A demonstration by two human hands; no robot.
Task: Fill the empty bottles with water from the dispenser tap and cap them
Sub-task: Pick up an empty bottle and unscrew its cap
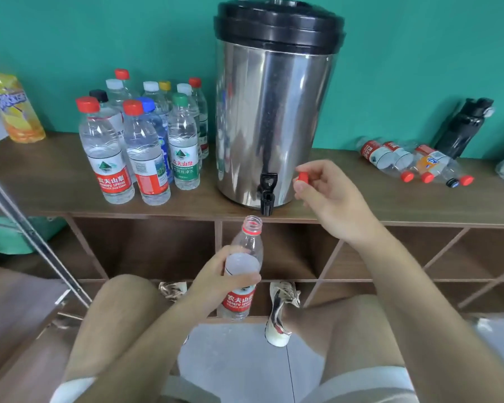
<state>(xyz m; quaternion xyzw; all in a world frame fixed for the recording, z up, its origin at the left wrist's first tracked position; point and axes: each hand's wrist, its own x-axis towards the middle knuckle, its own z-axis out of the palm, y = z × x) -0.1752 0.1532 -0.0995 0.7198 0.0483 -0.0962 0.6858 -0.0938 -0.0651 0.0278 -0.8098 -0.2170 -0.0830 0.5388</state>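
A steel water dispenser [274,120] with a black lid stands on the wooden shelf top [56,181]; its black tap [267,193] juts over the front edge. My left hand [218,282] grips an uncapped clear bottle [245,257] with a red label, held upright with its open mouth just below the tap. My right hand [329,196] pinches the red cap [302,177] to the right of the tap. Several empty capped bottles [410,161] lie on their sides at the right.
A group of several capped bottles [140,141] filled with water stands left of the dispenser. A yellow drink bottle [15,109] is at the far left, a black flask [466,126] leans on the wall at right. Open cubbies lie below the shelf top; my knees are in front.
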